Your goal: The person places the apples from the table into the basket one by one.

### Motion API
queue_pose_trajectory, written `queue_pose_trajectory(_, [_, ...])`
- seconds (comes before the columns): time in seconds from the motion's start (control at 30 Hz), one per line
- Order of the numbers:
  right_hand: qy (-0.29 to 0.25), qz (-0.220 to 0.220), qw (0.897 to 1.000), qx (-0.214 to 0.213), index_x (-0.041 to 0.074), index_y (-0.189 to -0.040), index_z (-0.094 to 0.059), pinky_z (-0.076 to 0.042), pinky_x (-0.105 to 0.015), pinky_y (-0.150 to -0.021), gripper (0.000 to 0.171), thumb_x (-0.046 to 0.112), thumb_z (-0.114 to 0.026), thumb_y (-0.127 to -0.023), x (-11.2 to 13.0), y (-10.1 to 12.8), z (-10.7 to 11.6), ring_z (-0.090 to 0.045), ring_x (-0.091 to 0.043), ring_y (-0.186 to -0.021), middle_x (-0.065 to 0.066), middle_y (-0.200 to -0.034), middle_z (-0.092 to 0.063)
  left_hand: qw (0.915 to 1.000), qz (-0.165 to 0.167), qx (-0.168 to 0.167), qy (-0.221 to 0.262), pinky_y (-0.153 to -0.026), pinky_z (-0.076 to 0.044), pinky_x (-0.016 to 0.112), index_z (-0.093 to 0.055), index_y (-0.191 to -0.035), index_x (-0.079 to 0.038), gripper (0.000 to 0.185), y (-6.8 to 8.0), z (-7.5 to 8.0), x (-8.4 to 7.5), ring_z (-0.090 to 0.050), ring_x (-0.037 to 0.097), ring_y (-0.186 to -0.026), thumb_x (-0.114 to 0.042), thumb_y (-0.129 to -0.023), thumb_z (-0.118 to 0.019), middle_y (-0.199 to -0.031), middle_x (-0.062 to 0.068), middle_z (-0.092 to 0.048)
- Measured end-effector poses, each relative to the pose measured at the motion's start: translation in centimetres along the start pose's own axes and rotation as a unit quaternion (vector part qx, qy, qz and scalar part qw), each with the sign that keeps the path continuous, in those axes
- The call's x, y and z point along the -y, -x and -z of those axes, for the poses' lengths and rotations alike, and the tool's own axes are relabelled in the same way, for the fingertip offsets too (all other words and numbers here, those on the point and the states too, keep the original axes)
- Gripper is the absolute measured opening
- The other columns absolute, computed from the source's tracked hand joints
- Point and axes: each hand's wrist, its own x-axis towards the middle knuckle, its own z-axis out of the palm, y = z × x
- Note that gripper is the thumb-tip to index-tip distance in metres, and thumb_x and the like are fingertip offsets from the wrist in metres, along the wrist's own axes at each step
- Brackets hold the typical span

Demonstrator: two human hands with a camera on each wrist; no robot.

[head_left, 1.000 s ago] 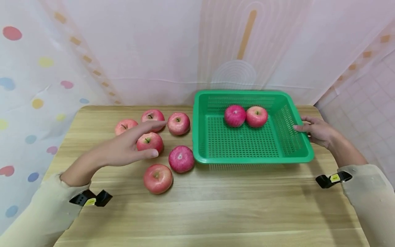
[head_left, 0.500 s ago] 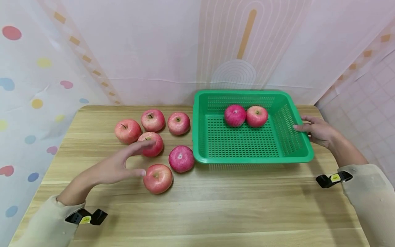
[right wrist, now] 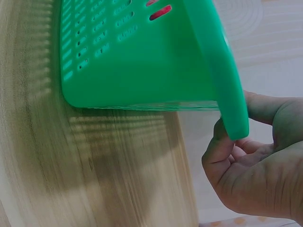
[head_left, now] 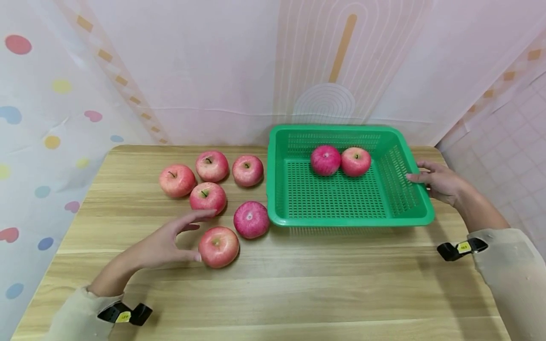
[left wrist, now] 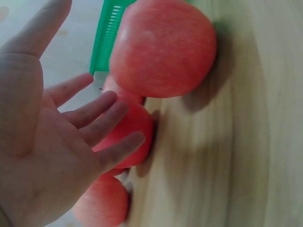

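Observation:
My left hand [head_left: 159, 246] is beside the nearest apple [head_left: 219, 246], thumb and fingers spread apart around its left side. In the left wrist view the palm [left wrist: 52, 156] faces the apple [left wrist: 163, 47] with nothing in it. Whether the thumb tip touches the apple, I cannot tell. My right hand [head_left: 441, 182] grips the right rim of a green plastic basket [head_left: 341, 221], thumb over the rim and fingers curled beneath, as the right wrist view shows on the rim [right wrist: 222, 71]. Inside the basket sit a dark pink apple [head_left: 325, 160] and a lighter red apple [head_left: 356, 162].
Several more apples lie on the wooden table [head_left: 324, 284] left of the basket, among them a dark pink apple [head_left: 251, 219] near its corner and a red apple [head_left: 208, 198] just beyond my left fingertips. A patterned cloth backdrop [head_left: 204, 71] rises behind the table.
My left hand has come down and toward me from above the farther apples to the left side of the nearest apple. My right hand and the basket have stayed put.

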Motion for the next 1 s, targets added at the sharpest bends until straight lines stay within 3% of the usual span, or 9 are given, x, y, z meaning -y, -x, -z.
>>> queue_pose_trajectory(0.17, [0.004,-0.001,1.000,0.001,0.013,-0.122,-0.047,-0.058,-0.028,-0.074,0.019,0.010,-0.055,-0.105,0.0,0.0,0.0,-0.066,-0.008,-0.086,0.005,-0.097,-0.065,0.9998,0.016,0.010,0.008,-0.108,-0.042,0.026,-0.044,-0.149,-0.002,0.086,0.1,-1.1,0.5,-0.052,0.013,-0.129,-0.014,-0.077,-0.090,-0.147,0.018,-0.051])
queue_pose_trajectory(0.3, [0.002,0.000,1.000,0.002,0.012,-0.122,-0.046,-0.059,-0.028,-0.074,0.019,0.009,-0.055,-0.105,0.0,0.1,0.0,-0.066,-0.008,-0.086,0.005,-0.097,-0.065,0.9984,0.052,0.015,0.019,-0.107,-0.037,0.019,-0.042,-0.153,-0.010,0.092,0.1,-2.1,0.7,-0.048,0.009,-0.131,-0.021,-0.076,-0.092,-0.153,0.011,-0.046])
queue_pose_trajectory(0.43, [-0.004,0.003,1.000,0.004,0.012,-0.121,-0.047,-0.059,-0.029,-0.074,0.018,0.009,-0.055,-0.105,-0.1,0.1,-0.1,-0.066,-0.009,-0.086,0.004,-0.097,-0.065,0.9973,0.069,0.012,0.022,-0.108,-0.031,0.013,-0.039,-0.155,-0.014,0.098,0.1,-2.7,0.7,-0.043,0.012,-0.137,-0.024,-0.074,-0.093,-0.157,0.007,-0.041])
queue_pose_trajectory(0.7, [-0.005,0.002,1.000,0.005,0.010,-0.123,-0.045,-0.059,-0.029,-0.073,0.020,0.008,-0.054,-0.105,-0.1,0.0,0.0,-0.066,-0.009,-0.085,0.004,-0.096,-0.066,0.9977,0.065,0.015,0.008,-0.108,-0.032,0.014,-0.037,-0.156,-0.014,0.104,-0.3,-3.3,0.8,-0.045,0.009,-0.134,-0.028,-0.071,-0.095,-0.155,0.007,-0.044])
queue_pose_trajectory(1.0, [0.011,-0.001,1.000,0.006,0.008,-0.128,-0.040,-0.059,-0.029,-0.074,0.025,0.009,-0.052,-0.106,0.0,-0.1,0.0,-0.066,-0.008,-0.086,0.005,-0.097,-0.064,0.9974,0.064,0.022,0.025,-0.109,-0.035,0.017,-0.034,-0.158,-0.016,0.107,-0.6,-3.9,1.0,-0.046,0.010,-0.134,-0.026,-0.071,-0.095,-0.154,0.007,-0.045])
